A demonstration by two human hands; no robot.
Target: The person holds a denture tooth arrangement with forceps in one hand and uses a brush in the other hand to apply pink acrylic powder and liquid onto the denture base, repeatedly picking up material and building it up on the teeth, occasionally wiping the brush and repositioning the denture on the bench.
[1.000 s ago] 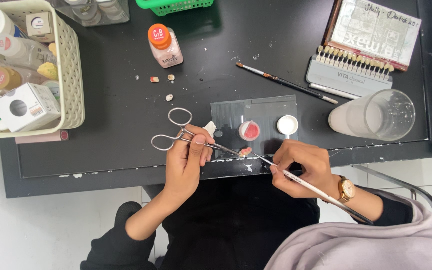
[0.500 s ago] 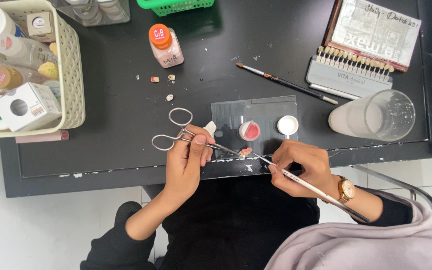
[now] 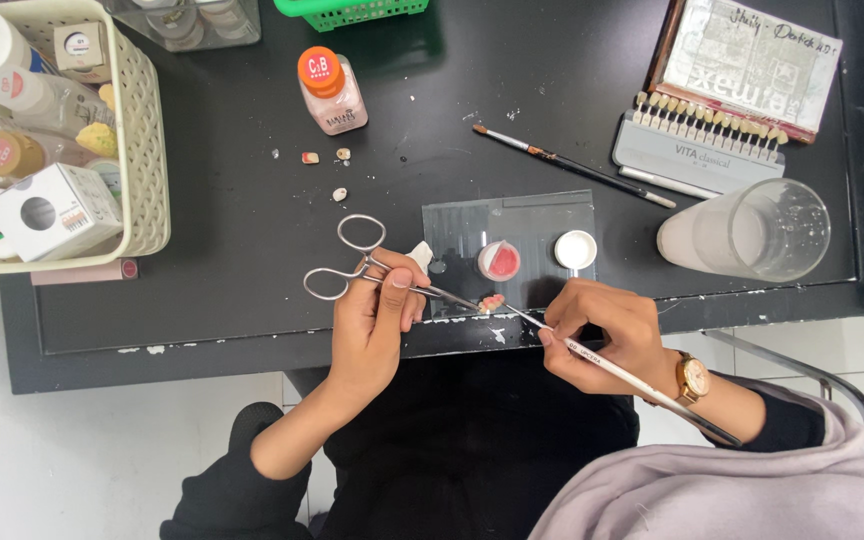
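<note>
The left hand (image 3: pixel 372 320) keeps a closed grip on the shanks of metal forceps (image 3: pixel 372 268), whose tips clamp a small pinkish dental piece (image 3: pixel 492 301) at the near edge of the table (image 3: pixel 232 260). The right hand (image 3: pixel 602 335) pinches a thin white-handled brush (image 3: pixel 632 378) like a pen, its tip touching that piece from 4 o'clock.

Just past the piece, at 12 o'clock, a clear glass slab (image 3: pixel 532 225) carries a small pink-filled pot (image 3: pixel 499 260) and a white cap (image 3: pixel 575 249). The black table top is speckled with white crumbs and chipped along its near edge; pale floor tiles show below it. Farther off, a frosted glass tumbler (image 3: pixel 747 230) lies at 2 o'clock, a tooth shade guide (image 3: pixel 697 145) beyond it, an orange-capped bottle (image 3: pixel 330 92) at 11 o'clock, and a cream basket (image 3: pixel 147 150) of jars at 10 o'clock.

The basket and a green tray (image 3: pixel 352 10) are cut off by the frame; the dental piece is too small to make out in detail.
</note>
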